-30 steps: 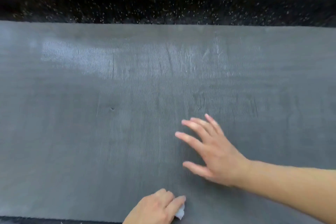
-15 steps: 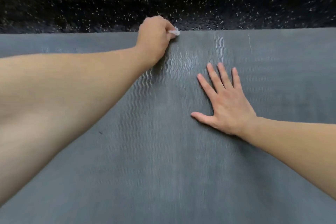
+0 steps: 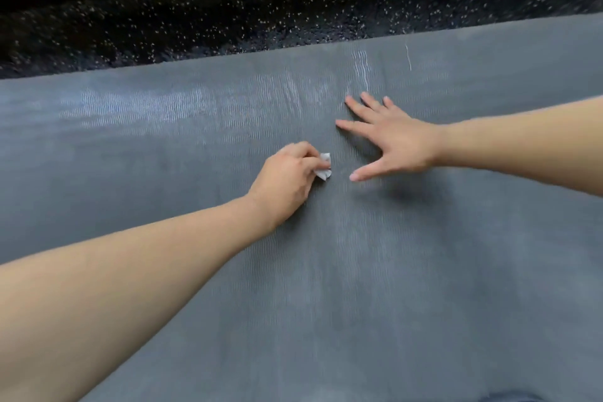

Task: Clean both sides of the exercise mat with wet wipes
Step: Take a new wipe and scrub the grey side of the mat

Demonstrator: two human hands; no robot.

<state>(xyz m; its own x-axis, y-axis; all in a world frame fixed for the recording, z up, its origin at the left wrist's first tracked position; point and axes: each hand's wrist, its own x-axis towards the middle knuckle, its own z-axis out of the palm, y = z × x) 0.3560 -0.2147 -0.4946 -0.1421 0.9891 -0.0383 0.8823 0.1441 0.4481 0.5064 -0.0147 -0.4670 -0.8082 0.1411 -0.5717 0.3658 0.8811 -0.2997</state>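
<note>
Fig.: exercise mat (image 3: 359, 271) flat on speckled floor (image 3: 293, 10). Left hand (image 3: 287, 183) at centre pinches balled wet wipe (image 3: 324, 167), pressing it down to scrub. Right hand (image 3: 391, 140) at 2 o'clock, fingers splayed, empty; prob. pins mat vs. sliding.

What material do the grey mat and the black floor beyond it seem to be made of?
The mat looks like soft foam or rubber: matte grey, with fine wavy ribs that shine where wet. The floor looks like speckled rubber: black with pale flecks.
</note>
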